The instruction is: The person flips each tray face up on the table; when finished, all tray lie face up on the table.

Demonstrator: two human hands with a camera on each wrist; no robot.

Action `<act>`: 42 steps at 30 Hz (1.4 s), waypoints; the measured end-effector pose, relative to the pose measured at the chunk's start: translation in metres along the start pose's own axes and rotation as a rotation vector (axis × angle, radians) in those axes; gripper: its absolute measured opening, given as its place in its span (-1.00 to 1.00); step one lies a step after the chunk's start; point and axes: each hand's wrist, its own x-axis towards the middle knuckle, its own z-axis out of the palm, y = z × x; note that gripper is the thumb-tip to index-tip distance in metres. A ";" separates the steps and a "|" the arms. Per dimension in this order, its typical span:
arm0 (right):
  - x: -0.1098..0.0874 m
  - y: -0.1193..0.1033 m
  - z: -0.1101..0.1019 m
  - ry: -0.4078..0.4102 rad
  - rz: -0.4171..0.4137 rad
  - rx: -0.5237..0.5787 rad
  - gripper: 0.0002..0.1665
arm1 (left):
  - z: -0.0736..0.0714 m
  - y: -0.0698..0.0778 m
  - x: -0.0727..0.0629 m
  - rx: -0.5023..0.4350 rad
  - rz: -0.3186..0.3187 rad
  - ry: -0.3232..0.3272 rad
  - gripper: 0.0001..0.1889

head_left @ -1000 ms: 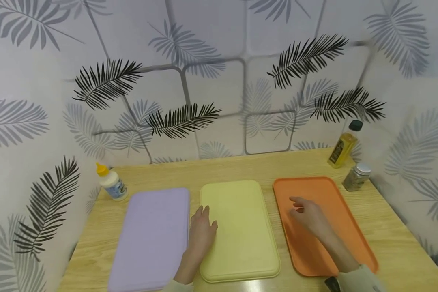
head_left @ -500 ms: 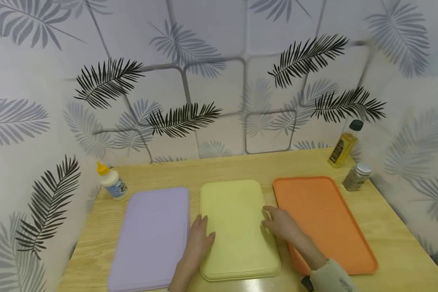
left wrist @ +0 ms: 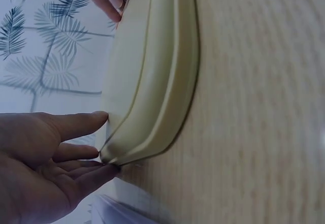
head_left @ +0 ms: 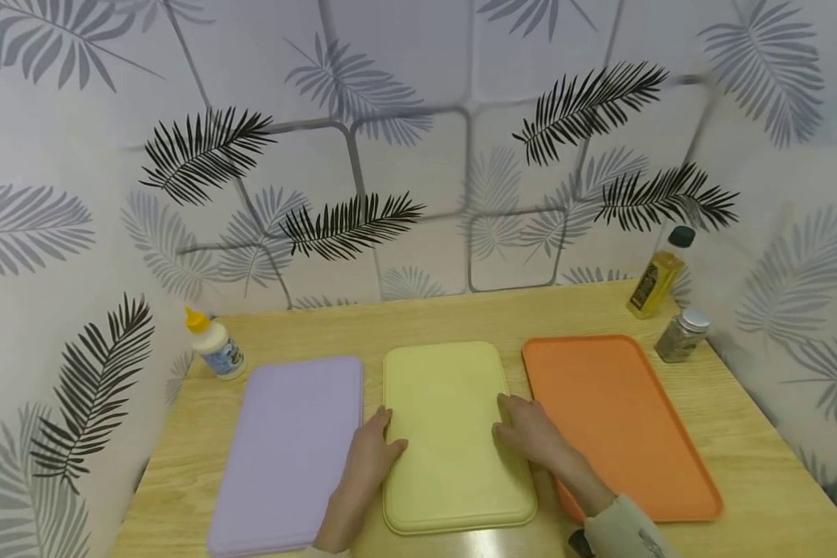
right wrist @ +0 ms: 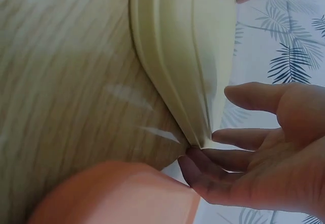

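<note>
A pale yellow tray with rounded corners and a stepped rim lies flat on the wooden table, its raised flat side up. At its left long edge, my left hand holds the rim, thumb over the top. The left wrist view shows the fingertips at the lower rim. Opposite, my right hand grips the right long edge. In the right wrist view its thumb lies over the top and the other fingertips reach the rim below.
To the left lies a purple tray, to the right an orange tray with a raised rim. A yellow-capped white bottle stands back left. An oil bottle and a small lidded jar stand back right, near the patterned wall.
My right hand has moved left from over the orange tray to the yellow tray's right edge. My left hand has slid slightly nearer and outward along the left edge.
</note>
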 end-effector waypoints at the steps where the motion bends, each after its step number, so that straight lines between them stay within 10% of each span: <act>1: 0.000 -0.001 0.000 0.006 0.004 0.018 -0.40 | -0.002 -0.001 0.000 -0.003 0.012 -0.002 -0.40; 25: -0.002 0.010 -0.015 0.126 0.133 0.404 -0.41 | -0.008 -0.006 0.000 -0.030 0.002 -0.074 -0.33; 42: 0.007 0.013 -0.033 -0.004 0.071 0.409 -0.29 | -0.019 0.003 -0.008 0.004 0.001 -0.155 -0.30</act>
